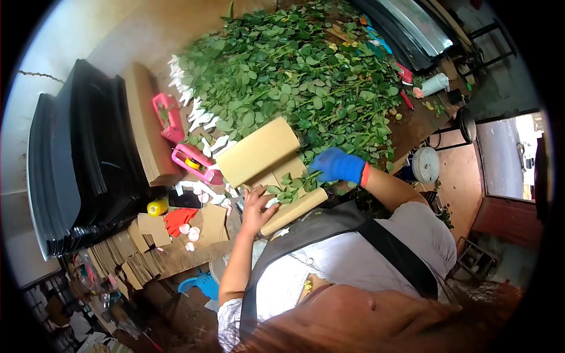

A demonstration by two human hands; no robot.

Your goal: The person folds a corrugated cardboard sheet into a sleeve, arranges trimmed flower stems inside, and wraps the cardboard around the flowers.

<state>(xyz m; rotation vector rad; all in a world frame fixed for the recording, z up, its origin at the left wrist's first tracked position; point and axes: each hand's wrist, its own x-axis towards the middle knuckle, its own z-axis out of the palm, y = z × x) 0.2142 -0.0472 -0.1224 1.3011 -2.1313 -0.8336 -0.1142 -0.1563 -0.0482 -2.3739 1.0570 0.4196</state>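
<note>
Head view: corrugated cardboard point(259, 154) on worktop point(414, 130), long axis slanting lower left to upper right; leafy stems point(290, 189) inside, similarly slanted. Left hand point(257, 207) loosely spread, touching cardboard; right hand point(338, 165), blue-gloved, curled beside leaves, grip unclear.

We look down on tan cardboard point(254, 154) standing open, its broad, finely ribbed far flap curving over at the top. A narrower near flap point(297, 210) rises opposite, slanting along the same line, and a flat, smooth stretch shows between the two. Across that middle we find a sprig point(288, 189), its rounded green leaves bunched loosely and spilling toward the near flap's edge. At the sprig's left end, we spot a small white tip point(272, 202), just beside the near flap.
</note>
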